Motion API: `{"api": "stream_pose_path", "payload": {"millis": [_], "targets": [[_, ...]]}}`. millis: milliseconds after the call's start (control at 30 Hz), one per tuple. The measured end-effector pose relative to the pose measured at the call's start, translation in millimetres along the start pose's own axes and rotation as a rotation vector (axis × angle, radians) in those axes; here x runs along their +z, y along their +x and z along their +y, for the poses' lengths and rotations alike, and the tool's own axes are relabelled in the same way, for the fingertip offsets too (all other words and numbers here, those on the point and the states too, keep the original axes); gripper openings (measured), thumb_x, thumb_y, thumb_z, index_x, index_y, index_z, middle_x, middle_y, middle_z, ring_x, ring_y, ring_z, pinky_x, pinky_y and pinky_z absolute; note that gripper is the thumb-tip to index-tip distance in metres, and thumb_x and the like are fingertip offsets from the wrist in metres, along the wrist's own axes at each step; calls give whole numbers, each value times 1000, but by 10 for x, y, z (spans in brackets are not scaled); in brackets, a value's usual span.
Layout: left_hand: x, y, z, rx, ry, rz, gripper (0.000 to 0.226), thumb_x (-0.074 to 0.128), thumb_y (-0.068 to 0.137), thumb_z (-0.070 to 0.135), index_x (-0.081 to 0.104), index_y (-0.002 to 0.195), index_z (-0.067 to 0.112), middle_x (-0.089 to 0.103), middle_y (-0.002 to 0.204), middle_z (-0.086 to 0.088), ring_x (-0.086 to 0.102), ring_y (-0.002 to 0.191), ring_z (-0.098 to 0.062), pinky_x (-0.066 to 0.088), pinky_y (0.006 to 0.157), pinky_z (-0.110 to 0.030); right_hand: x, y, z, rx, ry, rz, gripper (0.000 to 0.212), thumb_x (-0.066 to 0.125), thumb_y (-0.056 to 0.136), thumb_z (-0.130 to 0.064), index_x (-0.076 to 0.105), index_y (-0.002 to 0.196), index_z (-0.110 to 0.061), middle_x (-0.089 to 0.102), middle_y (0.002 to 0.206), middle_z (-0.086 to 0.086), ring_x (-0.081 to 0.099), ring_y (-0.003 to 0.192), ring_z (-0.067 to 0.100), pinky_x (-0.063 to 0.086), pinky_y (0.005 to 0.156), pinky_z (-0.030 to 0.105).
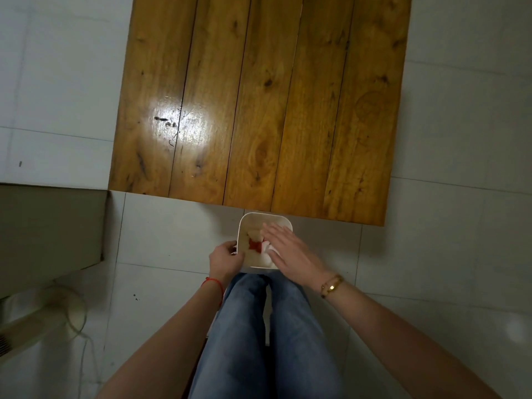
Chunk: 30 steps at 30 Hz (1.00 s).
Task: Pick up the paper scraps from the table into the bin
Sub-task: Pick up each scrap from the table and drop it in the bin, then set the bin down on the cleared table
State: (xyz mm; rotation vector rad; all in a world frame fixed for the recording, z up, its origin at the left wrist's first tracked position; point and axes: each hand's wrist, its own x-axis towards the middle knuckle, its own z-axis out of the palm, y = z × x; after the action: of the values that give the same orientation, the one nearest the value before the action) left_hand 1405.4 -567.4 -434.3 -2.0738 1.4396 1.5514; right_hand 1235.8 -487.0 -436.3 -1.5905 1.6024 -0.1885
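Note:
A small white bin [260, 218] stands on the floor just below the near edge of the wooden table [259, 105]. Inside it lie a red paper scrap [254, 245] and a white crumpled scrap [267, 249]. My left hand [226, 259] grips the bin's left rim. Over the bin's right side, my right hand [288, 249] is spread flat with fingers apart, and it holds nothing. I see no scraps on the tabletop.
White floor tiles [449, 226] surround the table. A beige cabinet or box [49, 226] sits at the left, with a fan-like white object [66, 312] below it. My legs in blue jeans [267, 326] are right behind the bin.

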Motion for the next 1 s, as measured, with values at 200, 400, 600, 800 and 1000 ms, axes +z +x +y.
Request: {"api": "stream_pose_path", "payload": {"millis": [200,400,600,800,1000], "targets": [[-164,-374,120,19,-8,-7,35,56,77,11,69,110,12,71,103,-9,63,93,-23,50,89,-31,-252,-351,-135,384,217,235,52,37,101,-33,25,150,-18,22,158,0,21,144,15,25,116,35],[-322,-775,422,63,-60,-14,33,58,78,13,68,109,12,64,91,0,59,88,-18,46,82,-27,-503,-637,-378,603,446,279,36,36,100,-40,50,126,-19,60,121,4,58,109,18,49,84,30],[-429,-1072,742,167,-54,6,32,58,78,14,69,108,13,67,93,-2,59,85,-15,46,78,-25,-771,-834,-641,581,579,378,28,34,101,-39,55,93,-22,61,77,-1,54,62,8,36,50,19],[-540,-1287,1039,309,-23,-4,32,57,82,13,67,111,13,70,102,-4,59,85,-11,45,73,-19,-1092,-944,-716,550,684,437,29,35,100,-39,58,97,-20,64,81,5,54,63,11,40,47,16],[-676,-1344,1340,374,-27,3,33,57,83,14,66,115,10,71,105,-6,63,84,-13,47,66,-15,-1442,-882,-710,504,655,449,31,37,100,-35,57,89,-15,57,72,2,47,57,10,34,45,18]]}}
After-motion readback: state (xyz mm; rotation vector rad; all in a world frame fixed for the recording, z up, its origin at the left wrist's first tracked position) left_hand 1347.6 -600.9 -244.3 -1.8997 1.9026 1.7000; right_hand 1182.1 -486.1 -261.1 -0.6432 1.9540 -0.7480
